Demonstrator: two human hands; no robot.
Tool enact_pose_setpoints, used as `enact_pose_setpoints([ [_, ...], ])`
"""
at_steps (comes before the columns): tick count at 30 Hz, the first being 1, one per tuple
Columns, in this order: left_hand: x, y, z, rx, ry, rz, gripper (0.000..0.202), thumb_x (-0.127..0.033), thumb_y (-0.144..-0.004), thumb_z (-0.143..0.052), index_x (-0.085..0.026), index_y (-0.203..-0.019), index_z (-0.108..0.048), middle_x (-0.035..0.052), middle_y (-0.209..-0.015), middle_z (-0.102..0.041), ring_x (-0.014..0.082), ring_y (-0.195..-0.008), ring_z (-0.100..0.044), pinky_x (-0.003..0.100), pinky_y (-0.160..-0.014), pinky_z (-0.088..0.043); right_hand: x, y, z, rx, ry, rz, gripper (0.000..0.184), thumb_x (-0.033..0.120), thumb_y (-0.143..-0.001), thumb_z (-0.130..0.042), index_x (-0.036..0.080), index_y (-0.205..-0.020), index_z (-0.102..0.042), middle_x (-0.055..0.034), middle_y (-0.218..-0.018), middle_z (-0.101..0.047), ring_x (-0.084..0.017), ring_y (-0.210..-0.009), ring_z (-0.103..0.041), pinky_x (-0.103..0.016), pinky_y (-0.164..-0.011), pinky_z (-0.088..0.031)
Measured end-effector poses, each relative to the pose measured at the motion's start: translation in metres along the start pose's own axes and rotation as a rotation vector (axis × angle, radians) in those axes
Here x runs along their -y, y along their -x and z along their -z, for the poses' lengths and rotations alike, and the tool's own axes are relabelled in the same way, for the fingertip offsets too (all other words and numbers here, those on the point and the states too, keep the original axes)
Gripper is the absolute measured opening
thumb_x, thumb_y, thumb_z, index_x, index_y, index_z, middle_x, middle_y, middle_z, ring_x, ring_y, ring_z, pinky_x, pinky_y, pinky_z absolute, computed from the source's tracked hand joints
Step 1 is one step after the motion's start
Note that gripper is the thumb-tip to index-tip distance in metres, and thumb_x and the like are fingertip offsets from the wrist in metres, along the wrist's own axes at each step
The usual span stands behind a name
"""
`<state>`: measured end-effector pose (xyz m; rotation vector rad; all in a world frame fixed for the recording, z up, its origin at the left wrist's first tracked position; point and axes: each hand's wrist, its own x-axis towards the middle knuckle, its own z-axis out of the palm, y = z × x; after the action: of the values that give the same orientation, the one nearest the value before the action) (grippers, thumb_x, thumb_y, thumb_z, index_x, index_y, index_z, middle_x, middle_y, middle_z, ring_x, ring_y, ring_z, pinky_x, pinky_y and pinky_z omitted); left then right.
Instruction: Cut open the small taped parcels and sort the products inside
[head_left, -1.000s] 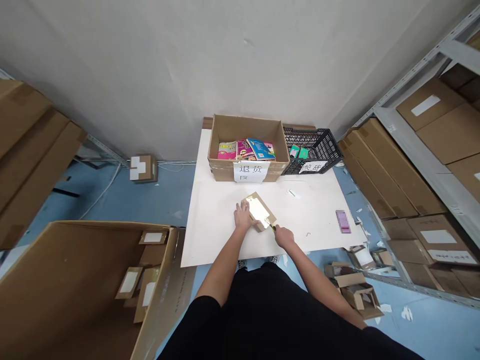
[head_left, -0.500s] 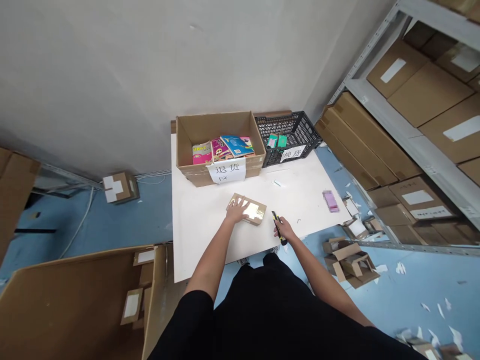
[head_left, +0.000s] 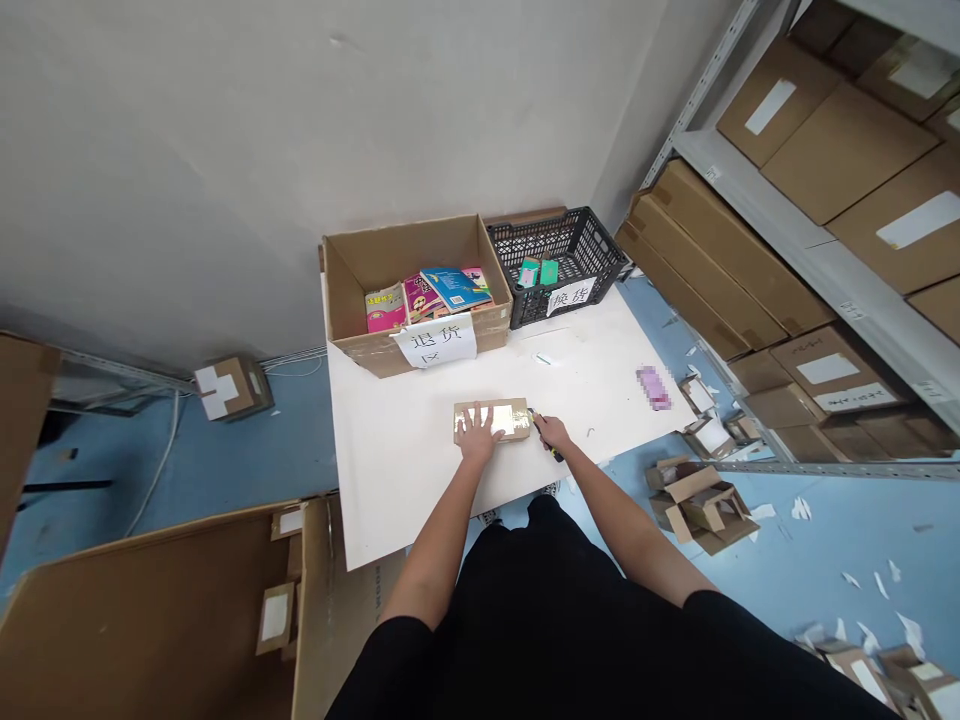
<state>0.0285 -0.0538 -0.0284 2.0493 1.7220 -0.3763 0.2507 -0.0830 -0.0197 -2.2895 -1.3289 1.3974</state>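
A small cardboard box (head_left: 513,418) with clear tape and a white label lies on the white table (head_left: 390,470). My left hand (head_left: 477,437) lies flat across its left part, fingers spread. In my right hand (head_left: 553,432) is a yellow and black box cutter (head_left: 557,454), gripped by its handle. The cutter's front end is at the box's right end; whether the blade is in the cardboard cannot be made out.
Behind stand a large cardboard box (head_left: 375,357) of books and a black plastic crate (head_left: 525,312) with green items. A pixelated pink item (head_left: 655,387) lies at the right. A big open carton (head_left: 150,600) stands lower left; opened boxes (head_left: 701,505) litter the floor beside shelving (head_left: 810,250).
My right hand has brought the box cutter left to the box's right end. The small box has turned to lie straighter, my left hand still on it. The view has shifted slightly.
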Motion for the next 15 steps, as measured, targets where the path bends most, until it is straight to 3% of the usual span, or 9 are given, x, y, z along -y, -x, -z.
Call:
enact_pose_setpoints([
  [5,0.001,0.001,0.0,-0.005,0.004,-0.003,0.076,-0.063,-0.103,-0.039,-0.037,-0.171,-0.018,-0.0016,-0.18,-0.009,0.0333,-0.166,-0.004,0.055,-0.133,-0.012,-0.008,0.006,0.002,0.008,0.161,0.012,0.067,0.073,-0.105,-0.038,0.017,-0.081,-0.068,-0.001,-0.052,-0.061,-0.017,-0.056,-0.062,-0.023,-0.063,-0.044],
  [10,-0.002,0.002,0.004,0.011,0.009,-0.002,0.076,-0.061,-0.103,-0.04,-0.036,-0.171,-0.018,0.0003,-0.18,-0.011,0.0343,-0.166,-0.004,0.055,-0.133,-0.013,-0.03,0.027,0.0,0.079,0.154,0.039,0.06,0.064,-0.109,-0.037,0.018,-0.086,-0.068,0.0013,-0.055,-0.062,-0.015,-0.052,-0.063,-0.022,-0.066,-0.047],
  [13,0.0,-0.002,0.015,-0.008,0.013,-0.011,0.078,-0.06,-0.101,-0.047,-0.035,-0.17,-0.024,0.0044,-0.179,-0.019,0.0366,-0.164,-0.013,0.055,-0.13,-0.021,-0.035,0.035,-0.011,-0.08,0.006,-0.031,0.062,0.059,-0.112,-0.021,0.019,-0.09,-0.063,-0.0008,-0.061,-0.066,-0.015,-0.056,-0.067,-0.021,-0.066,-0.05],
  [15,0.005,-0.005,0.025,-0.056,0.022,-0.037,0.074,-0.055,-0.102,-0.047,-0.034,-0.169,-0.027,0.0071,-0.175,-0.031,0.0354,-0.162,-0.02,0.053,-0.128,-0.026,-0.03,0.038,-0.025,-0.158,-0.082,-0.097,0.059,0.06,-0.111,-0.022,0.018,-0.096,-0.061,-0.0034,-0.07,-0.07,-0.015,-0.058,-0.07,-0.022,-0.063,-0.052],
])
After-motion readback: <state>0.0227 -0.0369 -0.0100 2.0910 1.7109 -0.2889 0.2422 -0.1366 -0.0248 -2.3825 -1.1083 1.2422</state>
